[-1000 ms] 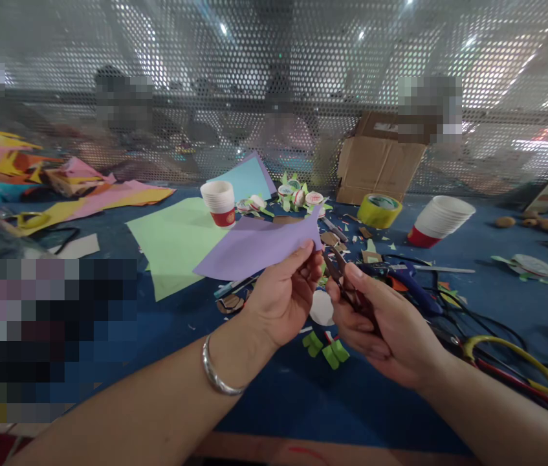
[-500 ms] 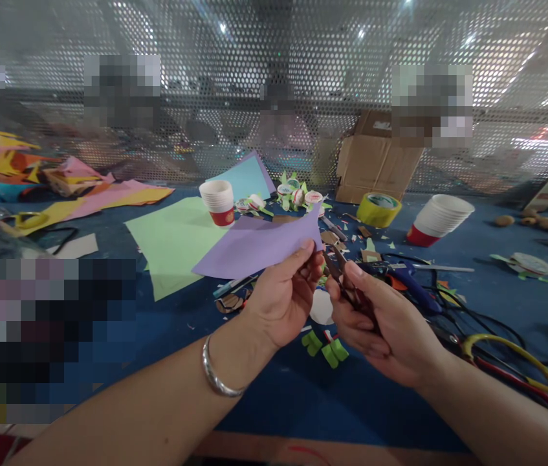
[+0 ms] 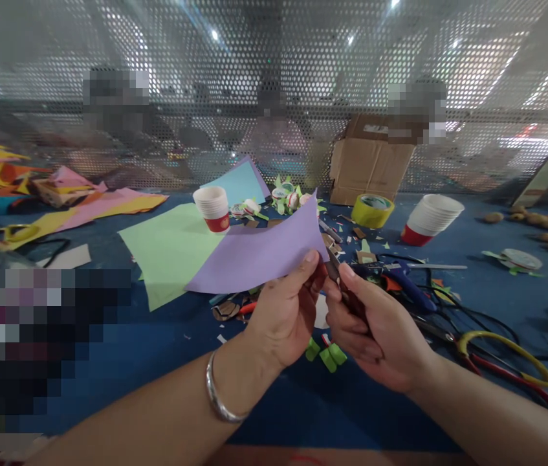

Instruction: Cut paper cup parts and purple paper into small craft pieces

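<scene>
My left hand (image 3: 293, 310) pinches the right end of a purple sheet of paper (image 3: 254, 255) between thumb and fingers, a silver bangle on its wrist. My right hand (image 3: 375, 323) is wrapped round a pair of dark scissors (image 3: 334, 266), whose handles are mostly hidden in the fingers. The blades meet the paper's right edge, close to my left fingertips. Beneath my hands lie a white paper disc (image 3: 321, 312), partly covered, and small green paper pieces (image 3: 332, 357). A light green sheet (image 3: 162, 246) lies under the purple one's left side.
Stacked paper cups (image 3: 213, 210) and more paper cups (image 3: 431, 220) flank yellow tape (image 3: 372, 211). Right of my hand lie a blue glue gun (image 3: 414, 288) and yellow-and-red-handled scissors (image 3: 506, 343) among black cords. A cardboard box (image 3: 371, 165) stands against the perforated screen (image 3: 274, 58). Walnuts (image 3: 545, 223) lie far right.
The scissor blades, spread apart before, are now closer together at the paper's edge. The purple sheet is tilted up a little more, and the view has shifted slightly.
</scene>
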Available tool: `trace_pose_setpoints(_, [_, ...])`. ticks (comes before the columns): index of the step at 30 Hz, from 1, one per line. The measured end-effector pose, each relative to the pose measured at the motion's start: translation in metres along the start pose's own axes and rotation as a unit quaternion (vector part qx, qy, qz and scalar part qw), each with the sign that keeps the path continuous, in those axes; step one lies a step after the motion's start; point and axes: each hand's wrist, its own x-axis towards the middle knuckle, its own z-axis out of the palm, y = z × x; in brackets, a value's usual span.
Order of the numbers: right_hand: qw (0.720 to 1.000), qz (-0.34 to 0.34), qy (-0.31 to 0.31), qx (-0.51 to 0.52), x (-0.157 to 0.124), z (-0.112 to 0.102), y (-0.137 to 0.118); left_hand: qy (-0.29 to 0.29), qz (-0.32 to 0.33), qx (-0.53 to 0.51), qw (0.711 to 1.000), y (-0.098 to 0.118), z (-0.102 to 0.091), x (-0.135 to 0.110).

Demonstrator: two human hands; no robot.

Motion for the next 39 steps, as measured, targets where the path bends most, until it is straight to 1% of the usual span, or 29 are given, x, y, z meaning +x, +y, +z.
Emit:
trace_pose_setpoints(3, [1.0, -0.01, -0.009, 0.004, 0.0, 0.002, 0.002, -0.024, 0.013, 0.017, 0.999, -0.002, -0.001, -0.001])
trace_pose_setpoints(5, [1.0, -0.018, -0.016, 0.008, 0.001, 0.003, 0.003, -0.022, 0.02, 0.018, 0.999, -0.002, 0.0, -0.001])
trace_pose_setpoints(8, [0.999, -0.024, -0.025, 0.02, 0.003, 0.003, 0.005, 0.002, 0.015, 0.001, 1.0, -0.001, 0.002, -0.002])
trace_pose_setpoints(11, [0.999, -0.024, -0.021, 0.035, 0.005, 0.002, 0.006, 0.028, 0.008, -0.017, 0.999, -0.003, 0.005, -0.005])
trace_pose_setpoints(16, [0.999, -0.026, -0.009, 0.042, 0.006, 0.003, 0.005, 0.06, 0.016, 0.008, 0.998, -0.009, 0.014, -0.011])
trace_pose_setpoints(22, [0.999, -0.02, 0.0, 0.044, -0.001, 0.004, 0.001, 0.116, 0.057, -0.043, 0.991, -0.021, 0.028, -0.015])
trace_pose_setpoints(28, [0.999, -0.024, 0.022, 0.039, -0.007, 0.004, 0.0, 0.137, 0.088, -0.025, 0.986, -0.034, 0.029, -0.019])
trace_pose_setpoints(31, [0.999, -0.022, 0.023, 0.035, -0.008, 0.004, -0.001, 0.125, 0.075, -0.028, 0.989, -0.035, 0.028, -0.019])
trace_pose_setpoints(35, [0.999, -0.027, 0.026, 0.02, -0.009, 0.002, -0.002, 0.12, 0.065, -0.059, 0.989, -0.033, 0.028, -0.018])
trace_pose_setpoints(39, [0.999, -0.042, 0.027, -0.007, -0.008, 0.0, -0.003, 0.112, 0.024, -0.07, 0.991, -0.031, 0.026, -0.018])
